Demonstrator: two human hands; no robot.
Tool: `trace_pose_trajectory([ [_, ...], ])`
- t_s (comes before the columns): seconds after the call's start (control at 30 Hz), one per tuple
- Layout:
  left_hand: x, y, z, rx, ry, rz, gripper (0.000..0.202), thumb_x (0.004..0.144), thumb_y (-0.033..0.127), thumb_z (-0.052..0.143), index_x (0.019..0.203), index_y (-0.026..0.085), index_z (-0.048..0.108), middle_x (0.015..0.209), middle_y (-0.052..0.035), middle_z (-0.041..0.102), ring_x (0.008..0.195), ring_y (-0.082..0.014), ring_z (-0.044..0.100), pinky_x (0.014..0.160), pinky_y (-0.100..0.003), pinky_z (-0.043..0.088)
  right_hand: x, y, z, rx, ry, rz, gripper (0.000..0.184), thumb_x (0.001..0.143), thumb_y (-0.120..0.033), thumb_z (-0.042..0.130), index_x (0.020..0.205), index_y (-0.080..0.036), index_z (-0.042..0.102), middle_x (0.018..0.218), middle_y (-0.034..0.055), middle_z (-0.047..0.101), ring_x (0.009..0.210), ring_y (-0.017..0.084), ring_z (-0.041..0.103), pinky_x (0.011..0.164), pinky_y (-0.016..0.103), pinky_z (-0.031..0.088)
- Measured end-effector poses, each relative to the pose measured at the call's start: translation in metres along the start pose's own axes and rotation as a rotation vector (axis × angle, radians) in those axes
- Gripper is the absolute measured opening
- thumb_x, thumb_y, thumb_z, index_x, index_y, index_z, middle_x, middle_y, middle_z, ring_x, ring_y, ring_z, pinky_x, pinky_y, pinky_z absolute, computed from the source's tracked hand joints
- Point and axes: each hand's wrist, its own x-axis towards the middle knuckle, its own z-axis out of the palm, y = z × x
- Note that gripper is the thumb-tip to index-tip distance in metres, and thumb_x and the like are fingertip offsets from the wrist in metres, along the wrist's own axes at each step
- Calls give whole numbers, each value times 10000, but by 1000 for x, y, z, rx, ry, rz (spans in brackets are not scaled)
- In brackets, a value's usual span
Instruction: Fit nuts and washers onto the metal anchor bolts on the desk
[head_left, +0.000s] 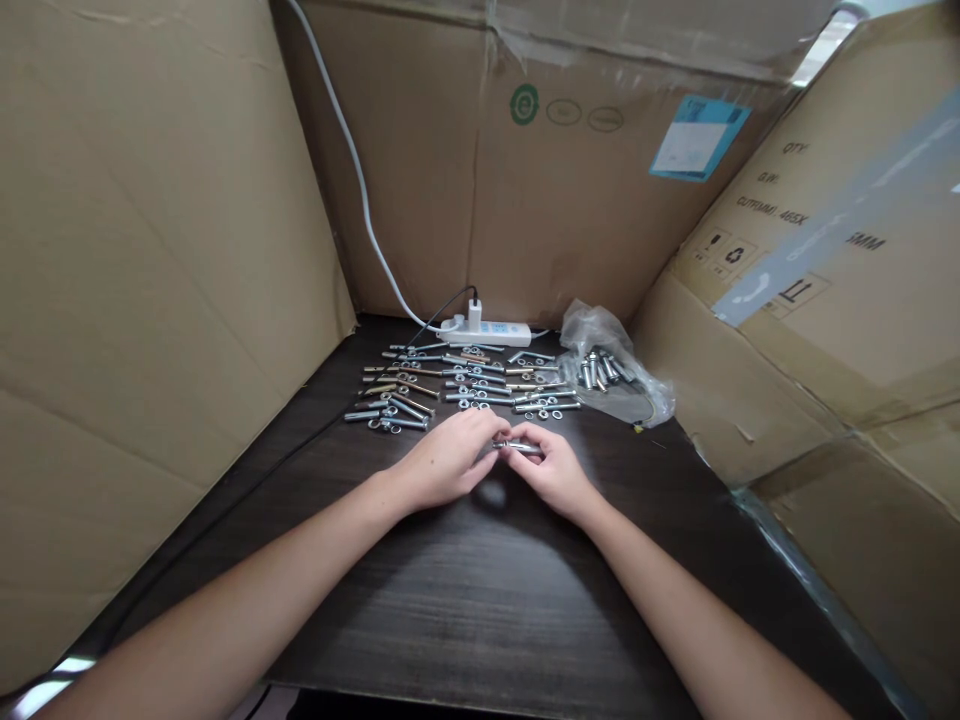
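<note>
My left hand [459, 455] and my right hand [551, 468] meet above the dark table, both closed in a pinch. Between them lies a silver metal bolt [525, 448], held roughly level. The fingers of my right hand grip it near its middle, and its right end shows in front of the palm. My left fingertips close round the left end and hide most of it. Just beyond my hands are laid-out rows of metal bolts and sleeves [478, 382], with loose nuts and washers [546, 413] among them.
A clear plastic bag [600, 335] with several bolts [598, 370] lies at the back right. Behind the rows stands a white power strip [495, 332] with a plugged-in adapter [474, 315]. A black cable [307, 440] crosses the table's left side. Cardboard walls [420, 180] surround the table [480, 610].
</note>
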Motion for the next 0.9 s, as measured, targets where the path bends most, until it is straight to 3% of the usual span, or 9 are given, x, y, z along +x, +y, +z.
trace_pose_trajectory([
  [0.1,-1,-8,-3,56,-9,-60,155,850,162,470,1001,187,490,995,-51,558,928,-193,519,816,-321,439,1,2,-1,-12,72,18,190,765,-331,600,831,-153,597,710,0,562,567,97,471,511,200,381],
  [0.23,-5,-19,-8,120,-118,-145,128,813,192,509,940,189,511,899,-34,559,856,-193,518,725,-296,430,2,6,-3,-60,156,2,167,759,-313,602,819,-158,607,768,26,603,643,128,534,561,213,436],
  [0.53,-7,-25,0,221,-206,-134,87,837,238,511,906,186,522,891,-39,569,831,-194,508,710,-300,398,2,8,-3,-129,158,-7,176,752,-326,594,807,-160,615,723,20,597,607,123,523,538,205,446],
  [0.67,-5,-25,0,180,-180,-128,65,854,231,503,891,180,520,874,-38,563,831,-189,513,710,-290,404,2,8,-3,-130,145,-13,186,755,-334,589,806,-158,616,719,20,600,601,121,525,528,201,449],
  [0.9,0,-13,-5,37,-28,-89,111,838,172,478,947,191,489,899,-31,543,865,-180,512,753,-293,434,1,8,-3,-139,140,-9,178,760,-333,585,802,-162,613,714,12,589,602,118,515,546,206,452],
])
